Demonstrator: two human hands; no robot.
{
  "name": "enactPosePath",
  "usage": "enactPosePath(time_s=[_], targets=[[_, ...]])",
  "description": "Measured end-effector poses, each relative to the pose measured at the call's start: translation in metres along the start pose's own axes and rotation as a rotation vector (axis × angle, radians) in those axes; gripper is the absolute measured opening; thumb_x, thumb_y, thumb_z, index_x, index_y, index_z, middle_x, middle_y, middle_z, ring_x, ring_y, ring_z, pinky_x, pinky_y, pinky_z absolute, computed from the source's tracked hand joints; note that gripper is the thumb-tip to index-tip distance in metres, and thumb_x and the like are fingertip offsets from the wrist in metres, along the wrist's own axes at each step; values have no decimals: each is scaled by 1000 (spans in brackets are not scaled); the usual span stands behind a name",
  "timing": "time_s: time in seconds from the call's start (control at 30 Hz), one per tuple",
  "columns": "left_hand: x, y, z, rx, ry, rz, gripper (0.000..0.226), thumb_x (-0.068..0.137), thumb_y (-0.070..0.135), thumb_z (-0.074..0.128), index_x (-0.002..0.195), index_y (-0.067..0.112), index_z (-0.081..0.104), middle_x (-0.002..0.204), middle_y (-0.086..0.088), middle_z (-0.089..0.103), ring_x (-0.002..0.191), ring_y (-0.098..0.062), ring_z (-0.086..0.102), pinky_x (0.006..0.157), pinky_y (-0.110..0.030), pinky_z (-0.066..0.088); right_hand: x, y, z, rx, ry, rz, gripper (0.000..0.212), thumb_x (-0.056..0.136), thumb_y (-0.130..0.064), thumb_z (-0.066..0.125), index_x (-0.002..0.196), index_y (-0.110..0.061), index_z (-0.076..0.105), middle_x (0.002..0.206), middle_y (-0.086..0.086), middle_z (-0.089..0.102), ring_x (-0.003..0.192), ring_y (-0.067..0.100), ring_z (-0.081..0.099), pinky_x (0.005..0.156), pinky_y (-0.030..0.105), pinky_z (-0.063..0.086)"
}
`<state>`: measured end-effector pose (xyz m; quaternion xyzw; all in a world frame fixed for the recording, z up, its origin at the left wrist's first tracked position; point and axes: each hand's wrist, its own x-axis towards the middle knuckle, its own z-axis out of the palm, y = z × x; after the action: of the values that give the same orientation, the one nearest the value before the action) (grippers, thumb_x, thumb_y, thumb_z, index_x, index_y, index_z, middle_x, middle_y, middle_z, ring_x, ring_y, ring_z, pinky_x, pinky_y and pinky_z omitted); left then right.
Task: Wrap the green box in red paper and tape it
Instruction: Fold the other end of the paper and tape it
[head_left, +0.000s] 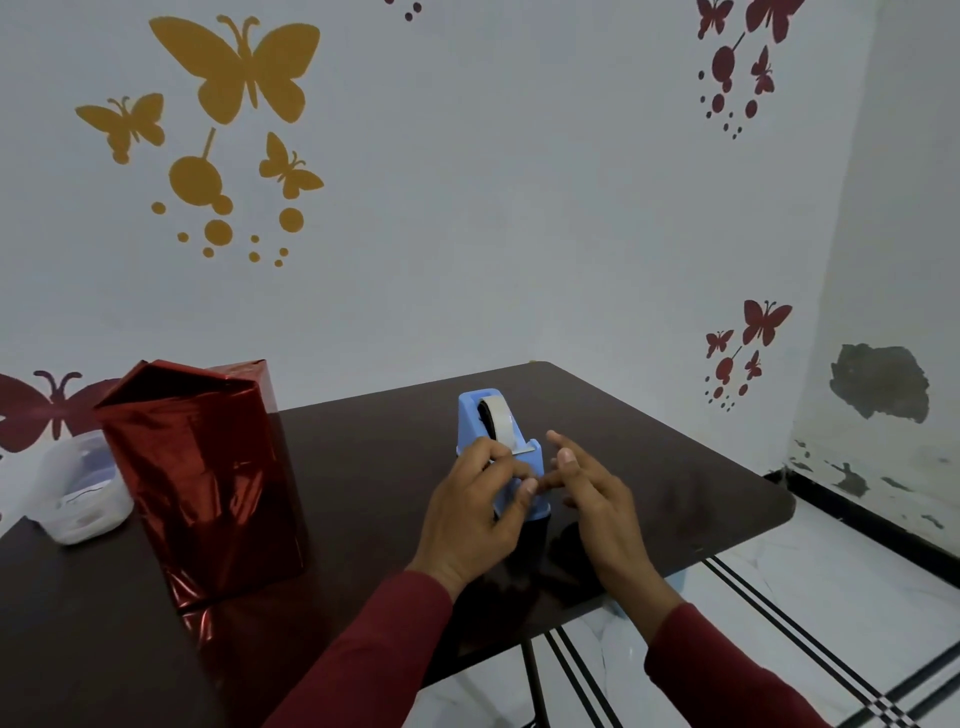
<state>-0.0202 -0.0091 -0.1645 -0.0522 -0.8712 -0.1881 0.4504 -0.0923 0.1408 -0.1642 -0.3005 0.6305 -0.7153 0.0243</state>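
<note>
Two dark red sleeves (384, 654) come in from the bottom edge, nearest the camera, and lead to two bare hands over a dark brown table (649, 452). The left hand (472, 514) grips the near end of a single blue tape dispenser (501, 452), its fingers and thumb curled round the body close to the cutter. The right hand (592, 493) hovers just beside the dispenser on its right side, fingers loosely spread and relaxed, holding nothing; one fingertip reaches toward the left hand's thumb, and whether a strip of tape runs between them cannot be told. The dispenser carries one roll of pale tape (496, 415) and lies with its long axis running away from the camera, cutter end toward the person. There is one box wrapped in red paper (208, 478), well apart from the hands on the left part of the table. It stands upright, long axis vertical, one corner edge turned toward the camera, and its top end is open, the shiny paper rising in loose creased flaps around a dark hollow. None of the green box itself shows. Just left of it, at the table's edge, sits one translucent plastic container (78, 488). The wall behind has several yellow and red butterfly decals (239, 67).
</note>
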Motion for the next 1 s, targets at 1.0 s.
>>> enactPosePath(time_s=[1.0], targets=[[9,3,-4,-323,313,-438,27,82,20,87,108,25,80,90,4,57,73,-2,54,64,-10,42,7,11,-9,78,67,-46,32,85,0,80,112,-17,75,87,8,79,90,20,77,88,34,62]])
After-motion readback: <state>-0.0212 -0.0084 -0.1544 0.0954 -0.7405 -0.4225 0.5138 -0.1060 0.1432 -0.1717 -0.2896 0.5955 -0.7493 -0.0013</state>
